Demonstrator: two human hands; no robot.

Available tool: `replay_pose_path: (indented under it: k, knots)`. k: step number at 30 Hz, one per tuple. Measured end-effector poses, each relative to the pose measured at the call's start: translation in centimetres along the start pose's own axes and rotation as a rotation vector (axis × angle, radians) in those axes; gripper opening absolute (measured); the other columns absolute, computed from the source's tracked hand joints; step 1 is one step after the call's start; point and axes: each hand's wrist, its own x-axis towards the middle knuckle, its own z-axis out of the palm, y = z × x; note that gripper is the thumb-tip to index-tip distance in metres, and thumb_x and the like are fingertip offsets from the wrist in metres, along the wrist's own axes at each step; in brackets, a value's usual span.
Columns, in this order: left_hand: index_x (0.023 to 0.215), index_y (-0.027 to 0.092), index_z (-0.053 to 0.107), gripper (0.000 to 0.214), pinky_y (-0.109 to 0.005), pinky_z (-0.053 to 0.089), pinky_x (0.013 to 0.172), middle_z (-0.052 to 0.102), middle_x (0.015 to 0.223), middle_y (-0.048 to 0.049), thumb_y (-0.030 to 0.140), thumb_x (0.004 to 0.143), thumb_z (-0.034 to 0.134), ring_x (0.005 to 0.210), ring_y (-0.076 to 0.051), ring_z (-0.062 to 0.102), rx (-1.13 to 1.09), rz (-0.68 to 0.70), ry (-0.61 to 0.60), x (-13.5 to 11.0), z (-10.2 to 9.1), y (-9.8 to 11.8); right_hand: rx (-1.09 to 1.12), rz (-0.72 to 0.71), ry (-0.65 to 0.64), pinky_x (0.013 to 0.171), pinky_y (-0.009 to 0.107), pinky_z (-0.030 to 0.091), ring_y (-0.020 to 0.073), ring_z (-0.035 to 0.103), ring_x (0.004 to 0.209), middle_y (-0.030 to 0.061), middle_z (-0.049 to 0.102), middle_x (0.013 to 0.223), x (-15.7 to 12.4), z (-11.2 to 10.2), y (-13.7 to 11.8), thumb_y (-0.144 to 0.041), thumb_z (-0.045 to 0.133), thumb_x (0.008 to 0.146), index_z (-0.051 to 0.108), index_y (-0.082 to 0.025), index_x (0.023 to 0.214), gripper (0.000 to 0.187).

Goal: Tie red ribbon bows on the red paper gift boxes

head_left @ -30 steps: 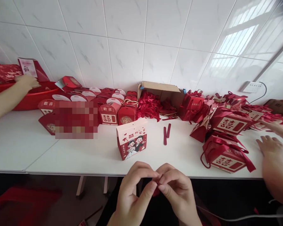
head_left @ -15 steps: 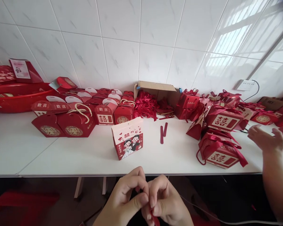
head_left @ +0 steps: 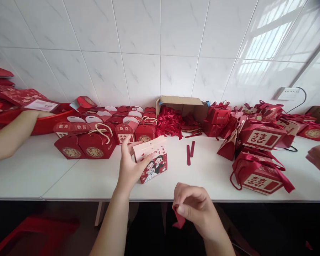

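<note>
Two bare hands work at the near edge of a white worktop (head_left: 69,177). The left hand (head_left: 130,167) closes its grip on a small gift box (head_left: 156,165), thumb across the front face and fingers round the left side. The box sits near the middle of the worktop, pale pink on top and red below, printed with a cartoon bride and groom. The right hand (head_left: 196,208), below the near edge, pinches a short red ribbon piece (head_left: 179,221) between thumb and fingertips. Two red strips (head_left: 190,153) lie just right of the box. Along the far edge stand red boxes (head_left: 96,147) and an open carton (head_left: 185,105) spilling red ribbons (head_left: 170,121). Another person's forearm (head_left: 8,137) reaches in from the left edge.
</note>
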Motion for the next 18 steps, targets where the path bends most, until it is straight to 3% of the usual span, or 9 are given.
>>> replay_pose_path:
  k: [2, 5, 7, 9, 13, 18]
  knots:
    - [0.140, 0.027, 0.032, 0.079, -0.037, 0.052, 0.086, 0.066, 0.105, -0.0068, 0.031, 0.073, 0.074, 0.097, -0.023, 0.065, -0.079, -0.013, -0.042, 0.5, 0.3, 0.1, -0.090, -0.034, 0.013, 0.062, 0.026, 0.044, 0.0107, 0.056, 0.065, -0.0006, 0.062, 0.073, 1.2, -0.6, -0.9, -0.016, 0.074, 0.077, 0.074, -0.027, 0.079, 0.011]
    - [0.112, 0.022, 0.061, 0.039, -0.030, 0.053, 0.079, 0.068, 0.098, -0.0050, 0.033, 0.077, 0.070, 0.090, -0.020, 0.066, -0.069, 0.010, -0.101, -0.5, 0.5, 0.7, -0.161, -0.056, 0.083, 0.058, 0.025, 0.045, 0.0096, 0.053, 0.060, -0.0020, 0.058, 0.072, 2.5, -1.3, -1.2, -0.019, 0.074, 0.077, 0.075, -0.028, 0.079, 0.009]
    - [0.087, 0.018, 0.067, 0.019, -0.026, 0.052, 0.070, 0.067, 0.085, -0.0032, 0.034, 0.077, 0.069, 0.078, -0.018, 0.065, -0.069, -0.022, -0.196, -1.8, 0.6, 1.2, -0.245, -0.099, 0.181, 0.064, 0.026, 0.048, 0.0124, 0.057, 0.072, -0.0007, 0.057, 0.078, 2.9, -1.6, -0.7, -0.021, 0.075, 0.076, 0.075, -0.029, 0.079, 0.008]
    - [0.075, 0.017, 0.065, 0.019, -0.023, 0.049, 0.063, 0.063, 0.072, -0.0008, 0.035, 0.079, 0.068, 0.067, -0.015, 0.061, -0.098, -0.053, -0.250, -3.1, 0.8, 1.6, -0.340, -0.156, 0.290, 0.076, 0.029, 0.049, 0.0171, 0.058, 0.094, 0.0022, 0.059, 0.095, 3.0, -1.6, 0.2, -0.023, 0.076, 0.075, 0.075, -0.029, 0.078, 0.007]
    - [0.076, 0.016, 0.066, 0.020, -0.023, 0.049, 0.066, 0.065, 0.085, -0.0037, 0.035, 0.083, 0.064, 0.075, -0.015, 0.063, -0.187, -0.082, -0.199, -5.1, 1.7, 2.1, -0.481, -0.206, 0.396, 0.090, 0.037, 0.047, 0.0255, 0.045, 0.124, 0.0052, 0.050, 0.129, 2.7, -1.2, 1.6, -0.026, 0.075, 0.076, 0.076, -0.031, 0.079, 0.006]
    - [0.080, 0.018, 0.069, 0.015, -0.024, 0.051, 0.076, 0.067, 0.097, -0.0057, 0.030, 0.086, 0.062, 0.090, -0.017, 0.065, -0.306, -0.053, -0.209, -6.8, 2.3, 1.9, -0.512, -0.209, 0.346, 0.092, 0.039, 0.049, 0.0287, 0.038, 0.133, 0.0077, 0.051, 0.131, 2.6, -0.5, 1.5, -0.024, 0.072, 0.078, 0.076, -0.029, 0.081, 0.007]
